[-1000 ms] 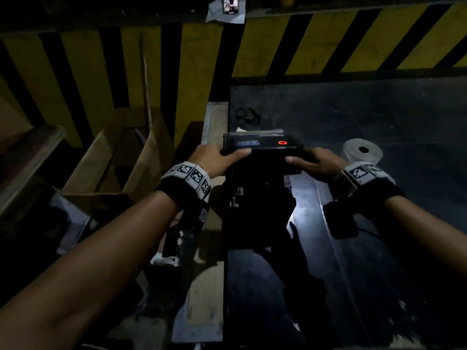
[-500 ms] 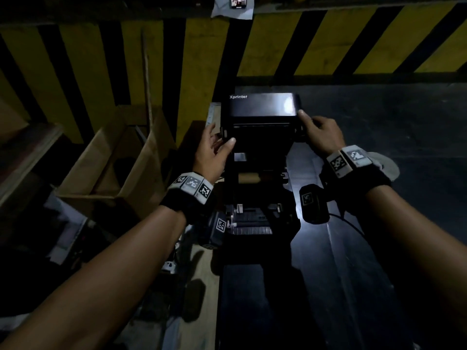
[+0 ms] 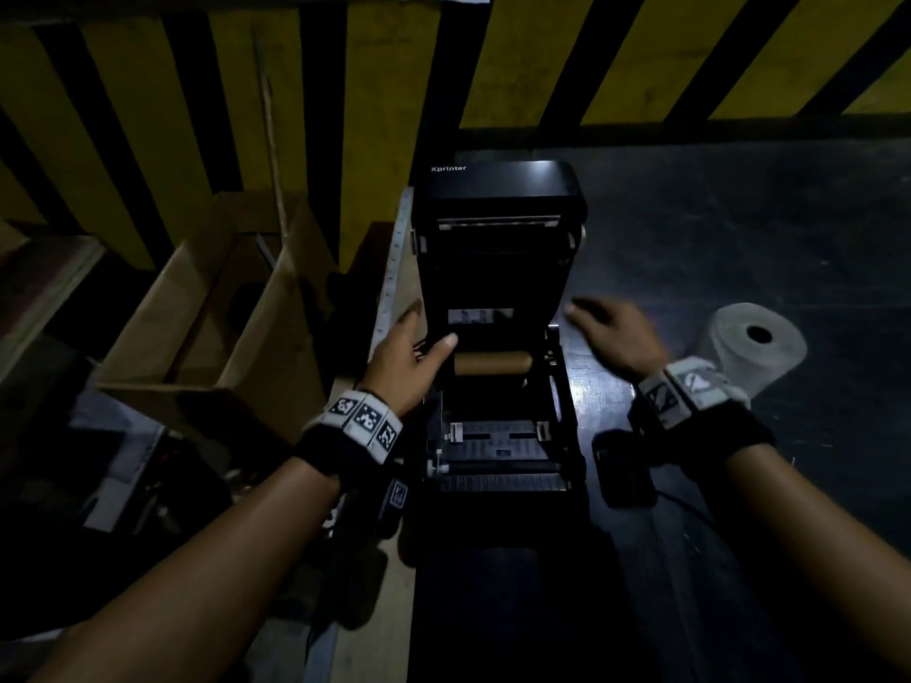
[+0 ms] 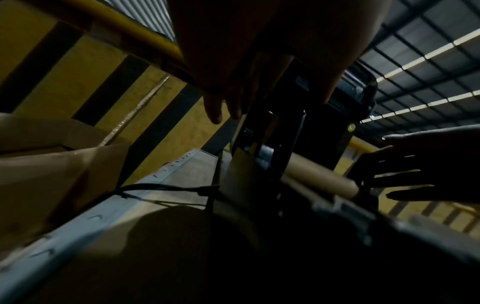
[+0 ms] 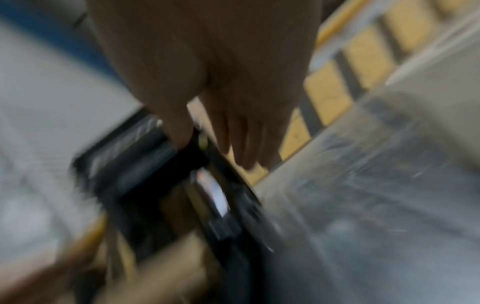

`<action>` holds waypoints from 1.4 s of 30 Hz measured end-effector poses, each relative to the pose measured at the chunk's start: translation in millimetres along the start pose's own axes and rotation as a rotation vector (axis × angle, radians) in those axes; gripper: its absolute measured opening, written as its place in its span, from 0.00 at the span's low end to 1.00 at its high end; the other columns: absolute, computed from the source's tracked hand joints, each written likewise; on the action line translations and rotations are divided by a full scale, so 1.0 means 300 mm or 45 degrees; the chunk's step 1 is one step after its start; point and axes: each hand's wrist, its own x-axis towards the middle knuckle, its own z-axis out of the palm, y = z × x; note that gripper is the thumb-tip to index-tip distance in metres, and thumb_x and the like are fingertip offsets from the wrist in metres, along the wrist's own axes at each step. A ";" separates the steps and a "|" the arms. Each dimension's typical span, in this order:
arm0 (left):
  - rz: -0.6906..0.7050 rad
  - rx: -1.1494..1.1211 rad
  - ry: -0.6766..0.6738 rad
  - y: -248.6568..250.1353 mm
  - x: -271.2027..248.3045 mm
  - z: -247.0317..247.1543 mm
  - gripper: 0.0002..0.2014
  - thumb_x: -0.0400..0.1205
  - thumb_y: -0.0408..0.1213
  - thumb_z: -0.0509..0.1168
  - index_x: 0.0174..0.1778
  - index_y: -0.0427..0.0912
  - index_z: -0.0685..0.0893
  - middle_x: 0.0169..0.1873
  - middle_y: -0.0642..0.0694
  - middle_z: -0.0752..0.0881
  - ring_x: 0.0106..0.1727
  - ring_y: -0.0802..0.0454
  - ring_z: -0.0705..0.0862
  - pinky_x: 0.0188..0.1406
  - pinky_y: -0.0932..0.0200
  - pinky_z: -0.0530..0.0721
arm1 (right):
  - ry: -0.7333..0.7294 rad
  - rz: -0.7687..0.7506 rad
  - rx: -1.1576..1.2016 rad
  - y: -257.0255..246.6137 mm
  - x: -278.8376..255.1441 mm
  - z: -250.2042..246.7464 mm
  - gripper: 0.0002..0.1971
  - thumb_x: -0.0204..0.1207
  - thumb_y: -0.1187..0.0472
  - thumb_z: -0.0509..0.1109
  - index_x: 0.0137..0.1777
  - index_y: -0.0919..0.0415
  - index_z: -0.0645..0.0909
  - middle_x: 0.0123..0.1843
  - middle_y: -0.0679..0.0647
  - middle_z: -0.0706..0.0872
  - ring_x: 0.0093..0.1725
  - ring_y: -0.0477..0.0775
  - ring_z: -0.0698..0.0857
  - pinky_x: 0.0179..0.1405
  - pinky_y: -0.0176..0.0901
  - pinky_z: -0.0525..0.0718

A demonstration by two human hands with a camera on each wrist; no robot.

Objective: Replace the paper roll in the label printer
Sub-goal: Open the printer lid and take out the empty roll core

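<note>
The black label printer [image 3: 498, 436] stands on the dark table with its lid [image 3: 498, 189] swung up and back. Inside its bay lies a bare brown cardboard core [image 3: 493, 363], also seen in the left wrist view as a tan tube [image 4: 319, 176]. My left hand [image 3: 404, 352] hovers open at the printer's left side, thumb near the core's left end, holding nothing. My right hand [image 3: 611, 332] is open just right of the printer, fingers straight and blurred with motion. A full white paper roll [image 3: 754, 347] lies on the table behind my right wrist.
An open cardboard box [image 3: 212, 308] sits left of the table. A yellow and black striped wall [image 3: 591, 56] runs behind. A small black device [image 3: 623, 468] with a cable lies right of the printer. The dark table top [image 3: 739, 229] stretches to the right.
The printer lid went from closed to fully raised. Both hands let go of it and dropped back down beside the open bay.
</note>
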 end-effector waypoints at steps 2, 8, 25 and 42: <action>0.054 0.169 -0.110 -0.017 -0.023 0.011 0.30 0.81 0.52 0.59 0.76 0.40 0.67 0.78 0.40 0.68 0.80 0.45 0.66 0.75 0.61 0.64 | -0.178 -0.017 -0.209 0.031 -0.039 0.047 0.23 0.78 0.50 0.64 0.69 0.61 0.76 0.67 0.62 0.83 0.66 0.60 0.82 0.63 0.47 0.77; 0.068 0.515 -0.283 -0.012 -0.027 0.056 0.21 0.84 0.45 0.56 0.65 0.33 0.75 0.71 0.32 0.73 0.70 0.35 0.74 0.68 0.47 0.73 | -0.297 -0.144 -0.481 0.050 -0.060 0.129 0.24 0.77 0.54 0.66 0.72 0.63 0.72 0.73 0.62 0.76 0.68 0.65 0.79 0.65 0.50 0.75; 0.204 0.199 -0.109 0.234 -0.096 0.074 0.16 0.85 0.41 0.54 0.52 0.33 0.80 0.47 0.30 0.86 0.51 0.35 0.84 0.41 0.57 0.70 | 0.007 -0.052 0.092 0.054 -0.222 -0.053 0.15 0.81 0.69 0.58 0.65 0.63 0.77 0.51 0.60 0.84 0.44 0.55 0.86 0.42 0.36 0.87; -0.237 -0.279 -0.670 0.365 -0.224 0.676 0.09 0.77 0.36 0.68 0.29 0.45 0.81 0.28 0.46 0.81 0.33 0.51 0.81 0.40 0.56 0.79 | 0.349 0.485 0.751 0.644 -0.539 -0.345 0.08 0.81 0.67 0.60 0.53 0.69 0.78 0.35 0.59 0.81 0.23 0.35 0.85 0.22 0.23 0.79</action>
